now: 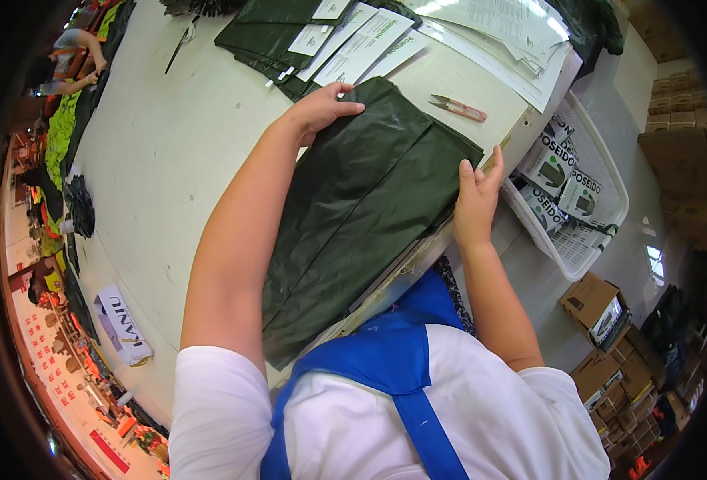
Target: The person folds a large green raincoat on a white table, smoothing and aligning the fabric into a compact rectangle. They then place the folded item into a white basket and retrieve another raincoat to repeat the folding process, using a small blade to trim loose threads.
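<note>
A dark green folded waterproof garment (361, 200) lies along the near edge of the pale table, its lower end reaching down to my apron. My left hand (321, 112) is closed on its far left edge; the thumb lies on top and some fingers are hidden by the fabric. At the far right corner is my right hand (479, 200), thumb against the fabric edge and index finger stretched out, the fingers apart. A pair of thread snips (458, 108) with a reddish handle rests just beyond the garment.
Behind stand folded dark green garments (269, 36) with white printed cards (365, 48). Paper sheets (505, 40) lie at the far right. Off the table's right edge is a white plastic basket (589, 248) of packaged items. Cardboard boxes (593, 308) sit lower right. Another person's arm (89, 48) shows far left.
</note>
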